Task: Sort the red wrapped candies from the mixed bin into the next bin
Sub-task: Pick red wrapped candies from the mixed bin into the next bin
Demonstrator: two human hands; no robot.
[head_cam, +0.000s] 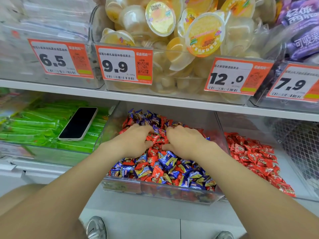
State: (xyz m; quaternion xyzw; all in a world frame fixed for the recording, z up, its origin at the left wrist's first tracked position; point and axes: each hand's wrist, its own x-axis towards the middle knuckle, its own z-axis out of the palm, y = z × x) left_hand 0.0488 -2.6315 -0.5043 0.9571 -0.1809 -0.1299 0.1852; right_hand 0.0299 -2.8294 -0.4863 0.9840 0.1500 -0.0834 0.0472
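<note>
Shop shelf point(51, 87), left hand point(136, 141) and right hand point(185, 140) tight on red candies point(156, 140) in mixed bin point(155, 193)

Light: bright, even light is filling the scene, with only faint shadows.
Blur: the far-left price tag point(58, 58) is looking soft and smeared.
Distortion: the shelf edge point(155, 99) is bowing toward the corners.

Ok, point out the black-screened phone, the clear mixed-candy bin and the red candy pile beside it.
Black-screened phone point(78, 124): head view, screen centre.
Clear mixed-candy bin point(172, 194): head view, front wall.
Red candy pile point(250, 152): head view, pile's middle.
</note>
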